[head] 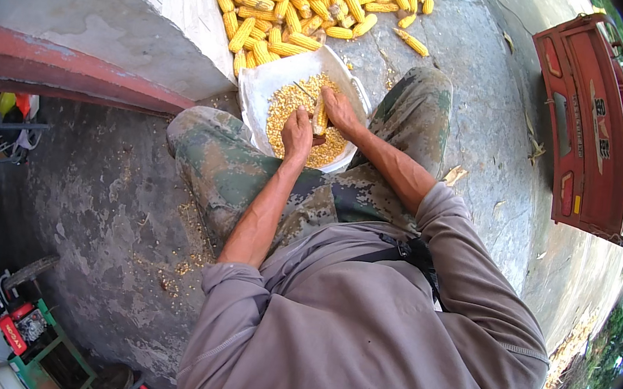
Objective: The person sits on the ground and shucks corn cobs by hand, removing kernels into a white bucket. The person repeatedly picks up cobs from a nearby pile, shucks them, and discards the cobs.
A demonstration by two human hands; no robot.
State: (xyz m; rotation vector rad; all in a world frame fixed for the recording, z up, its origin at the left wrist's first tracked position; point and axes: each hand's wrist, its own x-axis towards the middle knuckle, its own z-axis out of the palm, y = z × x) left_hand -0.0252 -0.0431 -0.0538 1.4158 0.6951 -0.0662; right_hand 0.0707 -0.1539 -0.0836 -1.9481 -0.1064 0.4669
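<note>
Both my hands are over a white basin point(249, 106) between my knees, with loose yellow corn kernels point(285, 105) in it. A partly shelled corn cob point(320, 116) stands between the hands, tilted slightly. My left hand point(297, 133) grips its lower left side. From the right, my right hand point(339, 111) wraps round its upper part, the fingers partly hidden. A thin dark metal rod point(303, 89) slants above the kernels next to the cob; whether a hand holds it is unclear.
Beyond the basin lies a heap of yellow corn cobs point(295, 6), beside a low wall with a red band point(80, 67). A red cargo tricycle point(583, 124) stands at right. A green-framed machine point(51, 352) is at lower left. Stray kernels point(187, 266) dot the concrete floor point(108, 215).
</note>
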